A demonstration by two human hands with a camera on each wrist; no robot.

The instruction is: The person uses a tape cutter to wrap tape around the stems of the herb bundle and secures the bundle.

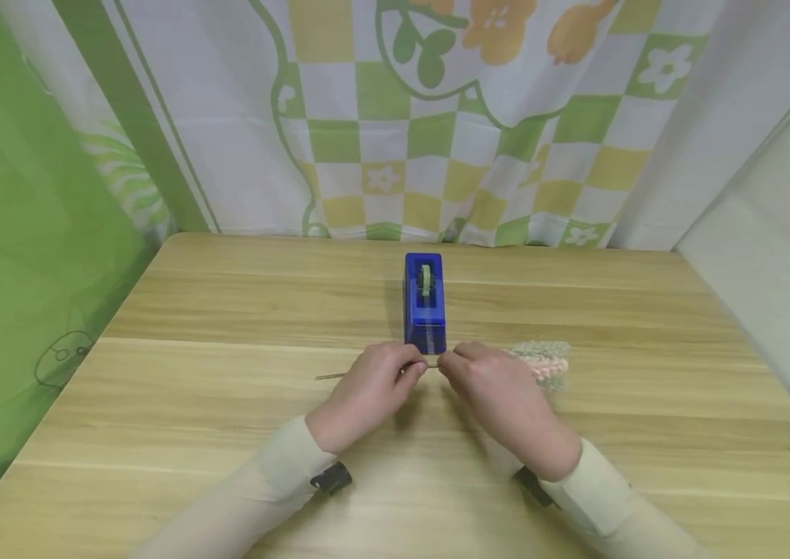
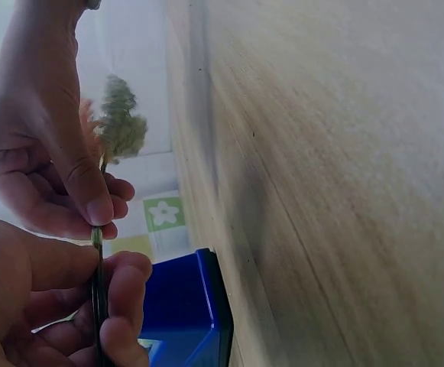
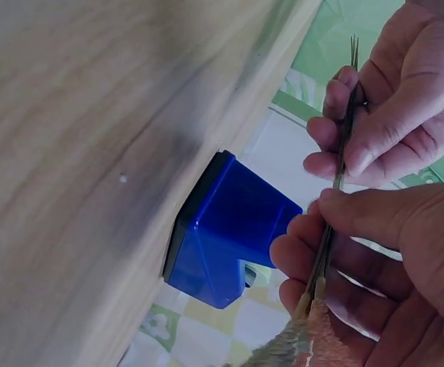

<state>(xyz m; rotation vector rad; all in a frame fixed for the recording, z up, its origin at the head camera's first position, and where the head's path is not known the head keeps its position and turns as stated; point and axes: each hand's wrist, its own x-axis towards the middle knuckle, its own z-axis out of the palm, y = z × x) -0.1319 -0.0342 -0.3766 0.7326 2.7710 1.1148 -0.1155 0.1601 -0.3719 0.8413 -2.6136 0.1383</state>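
Observation:
A thin bundle of flower stems (image 3: 354, 57) runs crosswise between both hands, just in front of a blue tape dispenser (image 1: 426, 303). My left hand (image 1: 374, 388) pinches the stems between thumb and fingers, their bare ends sticking out to its left. Close beside it, my right hand (image 1: 499, 400) pinches the same bundle nearer the blooms. Fluffy pink and grey-green flower heads (image 1: 548, 365) emerge past the right hand. In the left wrist view, a pale, shiny greenish stretch of stem (image 2: 96, 235) shows in the small gap between the hands.
The dispenser holds a small roll of tape (image 1: 426, 281), with a strip reaching toward its front edge. Under everything lies a wood-grain table (image 1: 227, 295). A patterned curtain (image 1: 450, 140) hangs behind the table, and a thin dark cable (image 1: 52, 335) loops by its left edge.

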